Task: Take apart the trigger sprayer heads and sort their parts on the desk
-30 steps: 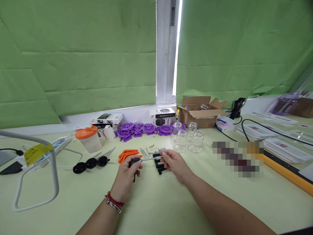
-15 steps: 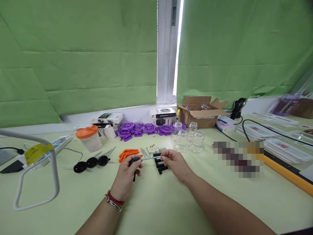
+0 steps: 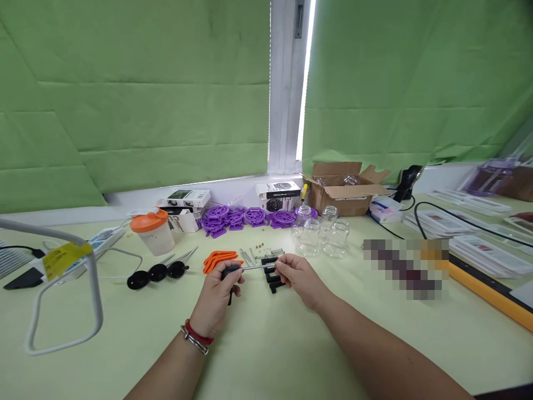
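Observation:
My left hand [image 3: 219, 283] is closed round a black round-ended part with a thin metal rod [image 3: 254, 268], which points right. A narrow dark piece hangs below those fingers. The fingertips of my right hand [image 3: 296, 278] pinch the far end of the rod; whether they hold anything small there is hidden. Just behind and under the rod lie several black handle-like pieces [image 3: 275, 287], partly covered by my right hand. Beyond them are coil springs [image 3: 277, 253], thin metal pins [image 3: 249, 256] and small brass-coloured bits [image 3: 260, 245]. Orange curved pieces [image 3: 220, 260] lie beyond my left hand.
At left are black round parts with metal rods [image 3: 157, 272], an orange-lidded cup [image 3: 156, 236] and a grey metal frame [image 3: 97, 300]. Purple wheel-shaped parts [image 3: 254, 216], glass jars [image 3: 335, 239] and an open carton [image 3: 347, 200] stand along the back. A hand [image 3: 524, 216] shows at the far right edge.
The view has shifted slightly. Both my hands keep nearly the same hold on the rod. Another person's hand shows more at the far right edge.

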A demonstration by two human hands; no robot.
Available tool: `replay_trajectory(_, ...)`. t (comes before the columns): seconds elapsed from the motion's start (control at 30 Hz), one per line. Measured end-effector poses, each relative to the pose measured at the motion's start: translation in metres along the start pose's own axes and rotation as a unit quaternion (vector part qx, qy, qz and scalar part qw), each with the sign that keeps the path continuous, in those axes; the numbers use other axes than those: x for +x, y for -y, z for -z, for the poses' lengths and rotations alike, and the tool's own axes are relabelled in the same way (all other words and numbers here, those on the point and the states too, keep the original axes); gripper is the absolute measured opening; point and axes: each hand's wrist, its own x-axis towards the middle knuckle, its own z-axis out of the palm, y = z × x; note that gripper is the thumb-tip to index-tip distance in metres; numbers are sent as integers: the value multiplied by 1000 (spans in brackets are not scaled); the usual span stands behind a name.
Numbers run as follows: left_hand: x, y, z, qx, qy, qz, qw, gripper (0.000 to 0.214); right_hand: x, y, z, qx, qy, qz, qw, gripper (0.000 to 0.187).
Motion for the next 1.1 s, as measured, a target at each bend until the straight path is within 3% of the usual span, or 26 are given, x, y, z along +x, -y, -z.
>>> replay_trajectory(0.47, 1, 0, -1, -10, 0, 8, 1000, 27, 1, 0, 1, 11, -15, 10, 1000, 32)
replay_trajectory(1.1, 0, -4, -2, -9, -1, 11, 1000, 26, 3, -7, 2, -11, 13, 18, 1000, 26)
